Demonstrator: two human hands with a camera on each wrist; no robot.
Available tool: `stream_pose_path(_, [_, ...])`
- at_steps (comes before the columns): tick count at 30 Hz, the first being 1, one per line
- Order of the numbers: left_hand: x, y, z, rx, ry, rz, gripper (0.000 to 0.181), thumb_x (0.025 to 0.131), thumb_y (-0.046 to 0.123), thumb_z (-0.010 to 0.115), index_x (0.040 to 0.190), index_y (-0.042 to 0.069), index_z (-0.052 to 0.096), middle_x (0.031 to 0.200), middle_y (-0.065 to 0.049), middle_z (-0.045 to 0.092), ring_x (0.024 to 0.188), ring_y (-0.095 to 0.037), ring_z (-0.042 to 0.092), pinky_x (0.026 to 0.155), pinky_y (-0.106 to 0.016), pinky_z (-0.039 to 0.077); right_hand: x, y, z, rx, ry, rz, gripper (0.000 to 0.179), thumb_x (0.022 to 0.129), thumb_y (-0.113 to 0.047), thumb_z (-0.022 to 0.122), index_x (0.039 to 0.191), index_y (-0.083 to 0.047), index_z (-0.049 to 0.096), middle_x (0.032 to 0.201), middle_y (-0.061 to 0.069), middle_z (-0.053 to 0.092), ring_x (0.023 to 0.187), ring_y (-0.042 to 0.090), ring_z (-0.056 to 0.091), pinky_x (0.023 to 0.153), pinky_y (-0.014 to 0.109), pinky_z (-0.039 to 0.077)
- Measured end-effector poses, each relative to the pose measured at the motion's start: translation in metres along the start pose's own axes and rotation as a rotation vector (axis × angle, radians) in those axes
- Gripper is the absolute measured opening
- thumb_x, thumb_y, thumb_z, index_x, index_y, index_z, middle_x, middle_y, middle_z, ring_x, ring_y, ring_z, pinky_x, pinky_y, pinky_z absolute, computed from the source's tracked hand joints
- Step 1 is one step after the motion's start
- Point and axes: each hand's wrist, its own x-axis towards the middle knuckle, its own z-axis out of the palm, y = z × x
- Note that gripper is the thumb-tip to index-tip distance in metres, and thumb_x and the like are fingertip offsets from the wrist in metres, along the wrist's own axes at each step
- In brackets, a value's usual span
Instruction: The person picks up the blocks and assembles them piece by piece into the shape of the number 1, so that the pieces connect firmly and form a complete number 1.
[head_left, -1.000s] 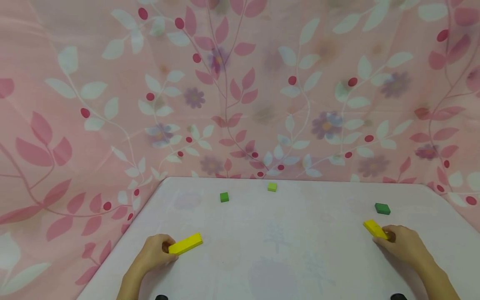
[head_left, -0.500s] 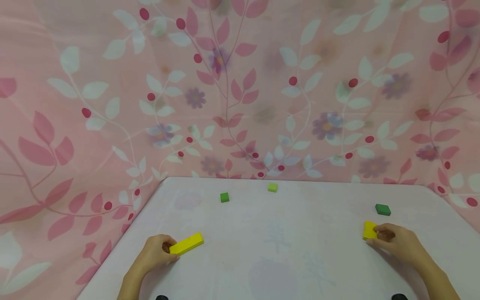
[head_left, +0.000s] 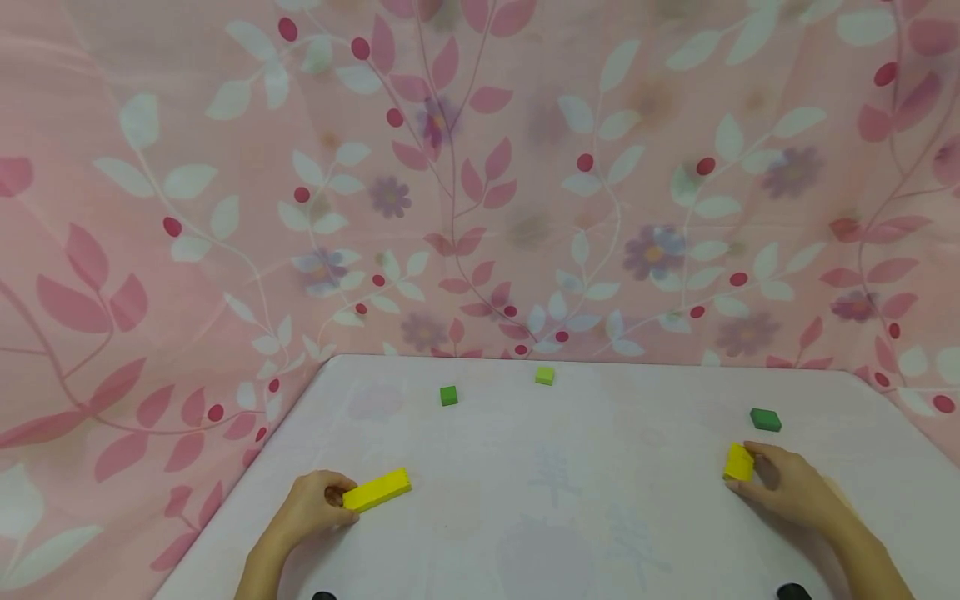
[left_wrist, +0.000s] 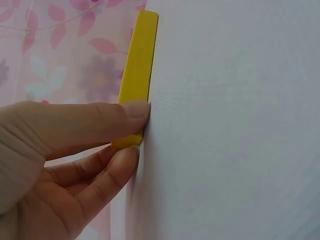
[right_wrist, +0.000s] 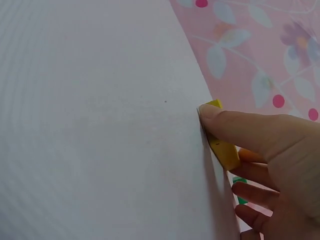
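Note:
My left hand (head_left: 313, 502) pinches the near end of a long yellow block (head_left: 378, 490) lying slantwise on the white table. In the left wrist view the thumb crosses the yellow block (left_wrist: 138, 60) and the fingers (left_wrist: 117, 170) sit at its lower end. At the right, my right hand (head_left: 791, 485) holds a shorter yellow block (head_left: 738, 463) between thumb and fingers. The right wrist view shows this yellow block (right_wrist: 225, 152) partly covered by the thumb. Just beyond it lies a dark green block (head_left: 765, 419).
A green block (head_left: 448, 396) and a lime green block (head_left: 545, 376) lie toward the back of the white table (head_left: 600, 500). A pink floral cloth (head_left: 480, 183) hangs behind the table and along its left side. Dark round objects (head_left: 793, 592) show at the bottom edge.
The shorter yellow block has turned in my right hand, from pointing up-left to lying crosswise before the fingertips. My left hand and the long yellow block have shifted slightly right.

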Motion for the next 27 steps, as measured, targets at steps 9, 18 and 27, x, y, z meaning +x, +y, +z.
stream_pose_path(9, [0.001, -0.001, 0.007, -0.007, 0.025, 0.102, 0.032, 0.067, 0.005, 0.082, 0.093, -0.007, 0.067, 0.081, -0.005, 0.062, 0.068, -0.011, 0.053, 0.06, -0.021, 0.049, -0.003, -0.001, -0.003, 0.014, 0.031, 0.11, 0.085, 0.074, -0.051, 0.074, 0.121, 0.016, 0.051, 0.119, 0.039, 0.05, 0.103, 0.053, 0.048, 0.082, 0.063, 0.043])
stream_pose_path(18, [0.007, 0.005, 0.015, -0.007, 0.054, 0.168, 0.029, 0.067, 0.001, 0.08, 0.093, -0.007, 0.067, 0.079, -0.005, 0.058, 0.068, -0.008, 0.052, 0.06, -0.021, 0.049, -0.001, -0.002, -0.003, 0.013, -0.014, 0.137, 0.089, 0.076, -0.055, 0.07, 0.124, 0.017, 0.048, 0.122, 0.04, 0.047, 0.107, 0.055, 0.044, 0.085, 0.065, 0.04])
stream_pose_path(27, [0.009, 0.012, 0.021, -0.036, 0.025, 0.167, 0.03, 0.068, 0.001, 0.08, 0.094, -0.006, 0.067, 0.08, -0.004, 0.057, 0.07, -0.01, 0.053, 0.062, -0.021, 0.051, -0.001, -0.004, -0.006, 0.001, -0.01, 0.12, 0.087, 0.077, -0.052, 0.07, 0.124, 0.017, 0.047, 0.122, 0.041, 0.046, 0.109, 0.056, 0.042, 0.086, 0.066, 0.039])
